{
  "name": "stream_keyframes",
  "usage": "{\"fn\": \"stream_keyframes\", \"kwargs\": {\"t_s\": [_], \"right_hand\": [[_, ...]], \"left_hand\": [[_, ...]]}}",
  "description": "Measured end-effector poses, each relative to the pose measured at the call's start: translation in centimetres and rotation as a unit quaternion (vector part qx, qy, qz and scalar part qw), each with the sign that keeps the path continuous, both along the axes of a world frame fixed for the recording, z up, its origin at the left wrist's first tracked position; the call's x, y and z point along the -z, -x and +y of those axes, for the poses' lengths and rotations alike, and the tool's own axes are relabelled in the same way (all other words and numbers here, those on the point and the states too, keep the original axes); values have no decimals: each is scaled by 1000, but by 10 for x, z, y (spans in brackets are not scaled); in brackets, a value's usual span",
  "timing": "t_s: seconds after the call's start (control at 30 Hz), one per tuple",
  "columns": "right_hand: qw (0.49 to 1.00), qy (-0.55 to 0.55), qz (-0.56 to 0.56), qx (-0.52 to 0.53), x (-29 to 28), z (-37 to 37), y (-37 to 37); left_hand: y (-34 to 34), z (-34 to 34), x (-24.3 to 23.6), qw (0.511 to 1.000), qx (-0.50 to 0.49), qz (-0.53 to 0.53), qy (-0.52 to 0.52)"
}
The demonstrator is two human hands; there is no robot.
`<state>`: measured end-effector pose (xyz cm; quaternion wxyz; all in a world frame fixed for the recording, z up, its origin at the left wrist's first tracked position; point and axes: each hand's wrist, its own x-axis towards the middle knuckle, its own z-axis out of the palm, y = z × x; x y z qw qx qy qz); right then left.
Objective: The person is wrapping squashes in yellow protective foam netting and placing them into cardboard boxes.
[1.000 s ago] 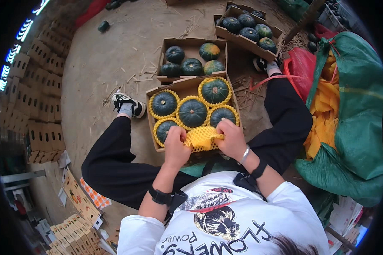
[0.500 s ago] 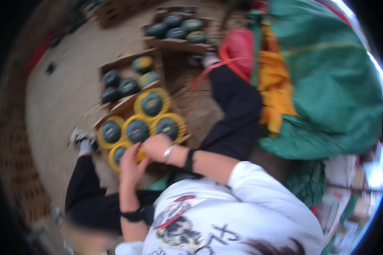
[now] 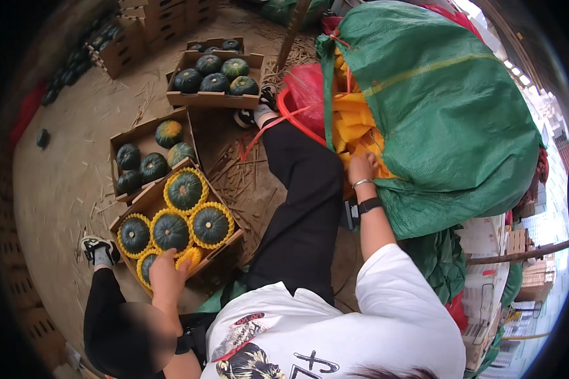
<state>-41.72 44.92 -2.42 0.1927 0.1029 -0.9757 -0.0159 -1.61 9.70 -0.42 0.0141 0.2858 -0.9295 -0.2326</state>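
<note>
In front of me is a cardboard box (image 3: 224, 247) of dark green pumpkins in yellow foam nets, one of them a pumpkin (image 3: 171, 232) in the middle. At the box's near corner my left hand (image 3: 165, 278) curls its fingers at a yellow foam net (image 3: 189, 257); part of the grip is hidden. My right hand (image 3: 362, 168) is at the mouth of a green woven sack (image 3: 449, 120), its fingers bent among bundled yellow foam nets (image 3: 355, 120). It seems to pinch one, though the fingertips are partly covered.
Behind the near box stands another box (image 3: 117, 140) with bare pumpkins, and farther back a third box (image 3: 212, 100). A red plastic bag (image 3: 306, 95) leans by the sack. Stacked cartons (image 3: 164, 22) stand at the far left. Dry stalks litter the floor (image 3: 76, 170).
My right hand has left the near box and moved right to the nets in the sack. The left hand stays at the box's near corner. The view has shifted.
</note>
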Motion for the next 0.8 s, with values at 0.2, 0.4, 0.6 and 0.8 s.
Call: {"fn": "stream_keyframes", "kwargs": {"t_s": [0.2, 0.4, 0.6, 0.8], "right_hand": [[951, 192, 58, -234, -78, -61, -54], [661, 234, -490, -517, -122, -172, -228], [570, 272, -616, -470, -70, -185, -244], [421, 354, -680, -484, -32, -212, -232]], "left_hand": [[-7, 11, -40, 951, -120, 129, -254], [23, 49, -85, 910, 65, 191, -362], [-10, 42, -43, 903, -25, 232, -362], [-19, 18, -15, 820, 11, 90, -565]]}}
